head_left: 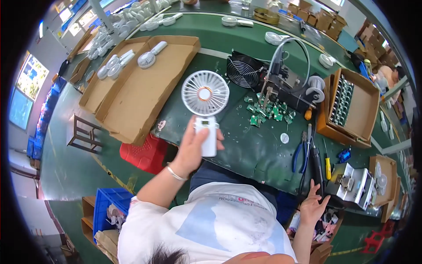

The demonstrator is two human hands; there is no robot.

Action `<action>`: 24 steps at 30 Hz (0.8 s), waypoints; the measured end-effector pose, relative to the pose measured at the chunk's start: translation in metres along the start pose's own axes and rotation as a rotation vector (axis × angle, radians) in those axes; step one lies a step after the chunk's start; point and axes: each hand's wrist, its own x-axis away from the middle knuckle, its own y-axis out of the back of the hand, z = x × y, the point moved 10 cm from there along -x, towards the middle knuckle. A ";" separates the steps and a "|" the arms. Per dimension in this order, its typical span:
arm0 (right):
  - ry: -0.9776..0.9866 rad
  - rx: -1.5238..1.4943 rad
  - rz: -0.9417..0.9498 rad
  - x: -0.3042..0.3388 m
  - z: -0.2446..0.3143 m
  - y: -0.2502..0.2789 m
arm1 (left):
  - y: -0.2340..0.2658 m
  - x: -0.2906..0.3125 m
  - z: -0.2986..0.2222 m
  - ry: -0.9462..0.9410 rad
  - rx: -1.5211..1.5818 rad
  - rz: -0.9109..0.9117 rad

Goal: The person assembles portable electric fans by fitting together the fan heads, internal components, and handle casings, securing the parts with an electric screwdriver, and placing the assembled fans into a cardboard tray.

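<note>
A white handheld fan [210, 147] is upright in my left hand [190, 149], fingers wrapped round its handle below a small dark display. Its round grille with a copper-coloured centre faces up over the near part of the green work table [237, 149]. My right hand [313, 206] is at the table's front edge on the right, fingers apart and holding nothing. Nearest to it lies a black electric screwdriver [317, 165]; whether a fingertip touches it I cannot tell. Blue-handled pliers [300, 152] and a yellow screwdriver [327, 167] lie close by.
Cardboard trays [132, 101] with white fans stand at the left. Small green circuit boards [277, 110] lie before a black soldering machine [285, 83] and a round cooling fan [243, 73]. At the right are a box [365, 105] of parts and a metal device [349, 182]. A red stool [145, 154] is below.
</note>
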 end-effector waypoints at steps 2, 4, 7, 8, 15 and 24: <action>0.029 0.017 -0.036 0.003 0.003 0.005 | -0.026 0.005 0.018 0.022 0.088 0.032; 0.039 0.022 -0.044 0.009 0.012 0.013 | -0.046 0.011 0.028 0.023 0.078 0.076; 0.086 0.083 -0.146 0.018 0.026 0.032 | -0.061 0.019 0.035 0.041 0.032 0.129; 0.161 0.234 -0.095 0.022 0.039 0.036 | -0.065 0.023 0.037 0.066 0.062 0.144; 0.855 0.866 -0.271 0.041 0.039 -0.044 | -0.080 0.039 0.055 0.274 0.446 0.304; 1.506 1.538 -0.133 0.070 0.033 -0.190 | -0.093 0.049 0.056 0.378 0.784 0.468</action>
